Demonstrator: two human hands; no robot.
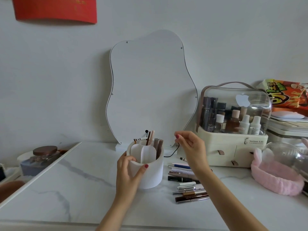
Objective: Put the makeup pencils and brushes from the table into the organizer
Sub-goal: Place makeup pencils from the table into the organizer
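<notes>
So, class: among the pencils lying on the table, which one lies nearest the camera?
The dark brown pencil at the near end of the row; every other one lies farther back.

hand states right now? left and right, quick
Left hand: wrapped around the white organizer, holding it steady on the table.
Right hand: raised beside the organizer, fingertips pinched; cannot tell whether it holds anything.

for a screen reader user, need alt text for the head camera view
A person's left hand steadies a white round organizer already holding a few brushes, while the right hand hovers open beside it. Makeup pencils lie in a row on the marble table to its right.
</notes>
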